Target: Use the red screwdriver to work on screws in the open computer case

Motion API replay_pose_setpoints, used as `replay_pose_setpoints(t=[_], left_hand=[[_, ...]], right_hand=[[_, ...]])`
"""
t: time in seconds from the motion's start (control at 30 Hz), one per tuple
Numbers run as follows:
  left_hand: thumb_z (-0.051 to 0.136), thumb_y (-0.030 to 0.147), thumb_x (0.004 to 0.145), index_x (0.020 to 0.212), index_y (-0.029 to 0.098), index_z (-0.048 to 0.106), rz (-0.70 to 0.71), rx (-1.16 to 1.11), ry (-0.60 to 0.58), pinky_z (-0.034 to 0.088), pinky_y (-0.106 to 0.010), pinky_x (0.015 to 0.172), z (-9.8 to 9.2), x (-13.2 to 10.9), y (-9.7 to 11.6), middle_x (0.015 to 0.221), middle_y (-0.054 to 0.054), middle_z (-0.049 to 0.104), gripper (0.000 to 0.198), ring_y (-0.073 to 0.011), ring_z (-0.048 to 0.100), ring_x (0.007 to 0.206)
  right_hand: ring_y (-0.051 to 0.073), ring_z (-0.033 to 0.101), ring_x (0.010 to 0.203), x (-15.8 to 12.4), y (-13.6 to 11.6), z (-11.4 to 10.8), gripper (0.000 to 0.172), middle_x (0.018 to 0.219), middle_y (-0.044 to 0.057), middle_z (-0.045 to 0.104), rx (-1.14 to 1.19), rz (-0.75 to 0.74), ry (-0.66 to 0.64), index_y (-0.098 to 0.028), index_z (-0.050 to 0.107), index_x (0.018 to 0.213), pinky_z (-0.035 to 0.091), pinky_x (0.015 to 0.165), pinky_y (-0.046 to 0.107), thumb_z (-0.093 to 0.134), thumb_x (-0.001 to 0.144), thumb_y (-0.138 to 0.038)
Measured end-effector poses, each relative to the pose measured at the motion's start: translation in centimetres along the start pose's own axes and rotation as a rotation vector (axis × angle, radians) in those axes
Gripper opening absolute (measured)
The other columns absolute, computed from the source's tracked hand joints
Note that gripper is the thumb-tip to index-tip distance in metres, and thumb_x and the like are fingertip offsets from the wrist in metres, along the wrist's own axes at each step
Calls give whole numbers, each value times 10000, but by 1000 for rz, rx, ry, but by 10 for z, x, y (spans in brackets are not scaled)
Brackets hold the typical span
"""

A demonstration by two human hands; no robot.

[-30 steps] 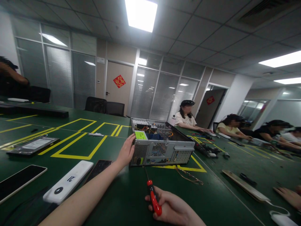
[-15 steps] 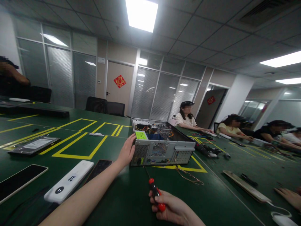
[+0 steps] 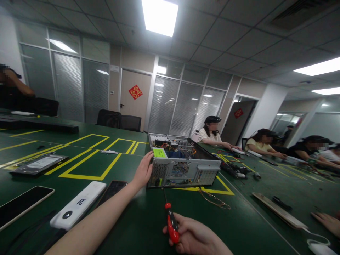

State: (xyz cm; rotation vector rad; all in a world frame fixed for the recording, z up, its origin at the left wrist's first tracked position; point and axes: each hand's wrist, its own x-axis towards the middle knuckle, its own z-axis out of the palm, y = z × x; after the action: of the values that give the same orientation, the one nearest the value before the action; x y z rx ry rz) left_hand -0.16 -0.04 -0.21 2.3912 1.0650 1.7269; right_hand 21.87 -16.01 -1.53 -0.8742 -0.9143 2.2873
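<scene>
Right hand (image 3: pixel 192 232) was closed around the handle of a red-and-black screwdriver (image 3: pixel 172 224); its tip reached the computer case's (image 3: pixel 183 173) lower near edge, contact too small to confirm. Left hand (image 3: pixel 143 171), fingers extended, lay against the case's left corner. Since the previous frame, the handle had rolled and swung slightly left; the case, on the green table (image 3: pixel 132 223), had stayed put.

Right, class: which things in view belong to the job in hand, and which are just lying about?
In use:
open computer case, left hand on its corner
red-and-black screwdriver, in the right hand, shaft towards the case

Apparently lying about:
hard drive, untouched, possibly a part
white device marked 21
black-screened phone
</scene>
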Motion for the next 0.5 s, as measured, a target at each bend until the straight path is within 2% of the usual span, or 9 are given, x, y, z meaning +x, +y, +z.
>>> replay_pose_setpoints(t=[0.17,0.27,0.37,0.43,0.5], left_hand=[[282,242,927,1341,191,300,14,-5,11,282,-436,1096,1,0,-1,1407,-107,345,417,-197,316,1321],[284,246,927,1341,192,301,15,-3,10,285,-438,1093,1,0,-1,1408,-108,343,418,-200,320,1320],[288,251,927,1346,196,295,8,-1,2,289,-438,1092,0,0,0,1412,-107,339,423,-203,318,1321],[288,251,927,1347,199,290,5,-1,-1,285,-439,1094,0,0,0,1413,-105,336,423,-203,314,1323],[285,248,927,1346,201,288,8,-1,-2,282,-441,1096,-1,0,0,1413,-105,335,421,-203,310,1324]], right_hand=[[141,638,771,-1,-1,-4,573,1014,58,628,-52,-15,-27,-236,387,1173,335,613,230,648,675,-123],[105,612,684,0,1,-6,585,894,20,623,-33,-49,10,-227,418,1175,321,595,225,701,665,-173],[67,560,604,1,3,-6,421,767,-15,579,8,-76,91,-162,519,1033,316,566,218,717,671,-248],[73,569,607,2,4,-4,335,753,-24,567,15,-92,148,-154,537,915,331,569,225,725,656,-253],[106,610,638,4,6,-2,324,799,-16,591,-1,-87,157,-168,519,861,352,576,236,734,629,-234]])
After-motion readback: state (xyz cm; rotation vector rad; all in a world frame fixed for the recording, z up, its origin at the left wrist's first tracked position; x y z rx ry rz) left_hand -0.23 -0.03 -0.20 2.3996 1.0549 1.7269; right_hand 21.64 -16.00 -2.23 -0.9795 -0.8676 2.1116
